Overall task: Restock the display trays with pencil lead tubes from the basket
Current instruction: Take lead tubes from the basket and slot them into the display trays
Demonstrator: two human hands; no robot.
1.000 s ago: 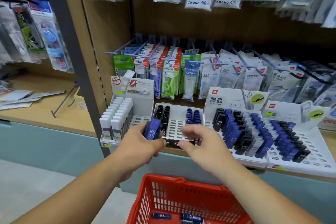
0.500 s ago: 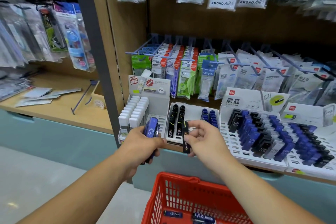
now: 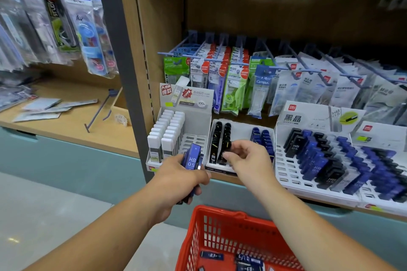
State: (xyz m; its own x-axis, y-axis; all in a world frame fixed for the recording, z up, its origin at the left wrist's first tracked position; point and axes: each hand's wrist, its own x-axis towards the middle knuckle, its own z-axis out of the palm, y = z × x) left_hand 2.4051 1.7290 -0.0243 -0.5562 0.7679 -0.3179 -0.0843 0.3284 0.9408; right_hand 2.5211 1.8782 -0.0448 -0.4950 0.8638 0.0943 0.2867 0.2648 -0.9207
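With your right hand (image 3: 248, 160) pinching a black tube (image 3: 226, 146) over the middle tray (image 3: 240, 130) and your left hand (image 3: 179, 180) gripping a stack of blue tubes (image 3: 191, 159), a crooked push could topple the black row (image 3: 217, 136) or loosen that stack.

Wooden shelf (image 3: 224, 180), four white display trays (image 3: 240, 132) abreast (lead tubes (image 3: 295, 145) inside), rightmost apparently cropped

Wooden shelving (image 3: 66, 132) with a grey upright (image 3: 123, 72) sits on a teal base (image 3: 66, 167) above pale floor (image 3: 50, 215).
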